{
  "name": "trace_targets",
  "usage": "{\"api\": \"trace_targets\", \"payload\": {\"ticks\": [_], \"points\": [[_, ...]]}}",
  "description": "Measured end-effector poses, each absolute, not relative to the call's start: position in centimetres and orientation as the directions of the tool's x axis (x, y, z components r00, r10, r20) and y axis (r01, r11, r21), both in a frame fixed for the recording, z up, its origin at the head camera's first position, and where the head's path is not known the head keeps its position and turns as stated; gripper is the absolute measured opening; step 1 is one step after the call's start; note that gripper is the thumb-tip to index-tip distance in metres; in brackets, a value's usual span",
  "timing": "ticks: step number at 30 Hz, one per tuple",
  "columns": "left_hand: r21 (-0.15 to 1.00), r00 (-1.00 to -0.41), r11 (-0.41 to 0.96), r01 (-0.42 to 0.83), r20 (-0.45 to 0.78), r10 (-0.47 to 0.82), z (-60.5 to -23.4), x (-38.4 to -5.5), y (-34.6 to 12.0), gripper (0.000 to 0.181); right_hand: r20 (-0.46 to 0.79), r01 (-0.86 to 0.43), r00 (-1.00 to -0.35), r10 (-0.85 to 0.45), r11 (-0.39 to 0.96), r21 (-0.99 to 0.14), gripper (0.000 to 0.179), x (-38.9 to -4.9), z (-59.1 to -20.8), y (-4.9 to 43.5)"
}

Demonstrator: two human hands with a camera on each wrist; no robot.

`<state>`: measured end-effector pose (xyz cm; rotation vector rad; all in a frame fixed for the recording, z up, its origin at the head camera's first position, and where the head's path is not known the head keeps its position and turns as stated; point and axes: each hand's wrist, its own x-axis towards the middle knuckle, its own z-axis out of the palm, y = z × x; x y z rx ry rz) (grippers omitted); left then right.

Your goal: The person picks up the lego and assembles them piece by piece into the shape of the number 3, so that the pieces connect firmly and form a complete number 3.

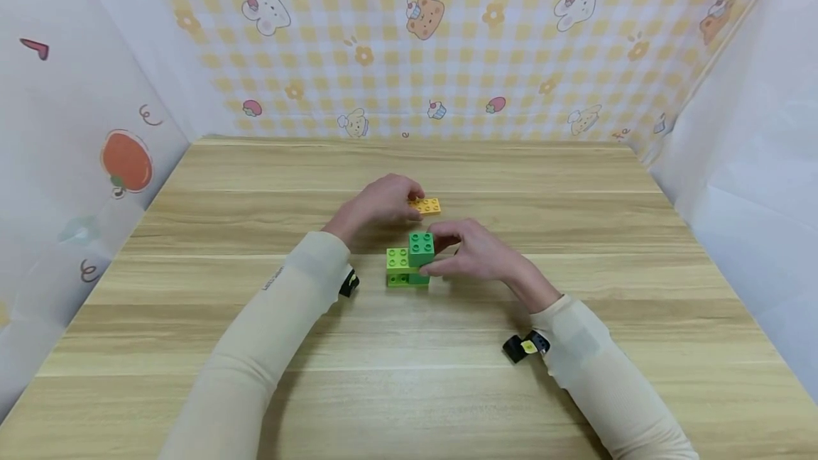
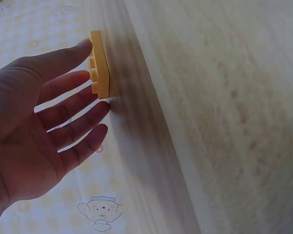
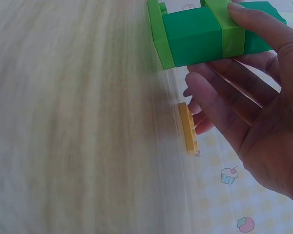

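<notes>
A stack of green building bricks [image 1: 421, 250] stands on the table, with dark green blocks and lime bricks alternating. My right hand [image 1: 476, 253] holds it from the right; in the right wrist view the thumb lies on the upper lime brick [image 3: 226, 31] and the other fingers reach round the far side. Behind the stack, a flat yellow-orange brick [image 1: 429, 206] with studs on top lies on the table. My left hand [image 1: 386, 199] is at its left end, thumb and forefinger spread about it. The left wrist view shows the thumb tip overlapping the studded side and the remaining fingers loosely extended.
The wood-grain table [image 1: 396, 375] extends around both hands. A yellow checked backdrop [image 1: 332, 84] rises at its far edge, with pale sheets at both sides. Each wrist carries a small black camera [image 1: 527, 346].
</notes>
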<state>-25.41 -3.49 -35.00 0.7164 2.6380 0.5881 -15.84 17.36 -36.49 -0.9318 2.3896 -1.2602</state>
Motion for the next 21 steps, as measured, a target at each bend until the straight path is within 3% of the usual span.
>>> {"api": "trace_targets", "payload": {"ticks": [6, 11, 15, 21], "points": [[0.481, -0.806, 0.773, 0.414, -0.200, 0.557, -35.20, -25.46, -3.45, 0.016, 0.043, -0.411, -0.750, -0.660, 0.414, -0.812, 0.022, -15.78, -36.38, 17.35], [0.477, -0.803, 0.763, 0.436, -0.176, 0.569, -35.48, -25.61, -3.42, 0.006, 0.043, -0.412, -0.753, -0.657, 0.420, -0.809, 0.022, -15.77, -36.36, 17.38], [0.467, -0.801, 0.762, 0.448, -0.168, 0.574, -35.78, -25.78, -3.35, 0.007, 0.040, -0.411, -0.756, -0.654, 0.426, -0.806, 0.021, -15.76, -36.39, 17.37], [0.442, -0.805, 0.771, 0.459, -0.162, 0.571, -35.95, -25.90, -3.26, 0.022, 0.037, -0.409, -0.757, -0.652, 0.429, -0.805, 0.021, -15.76, -36.44, 17.34]]}}
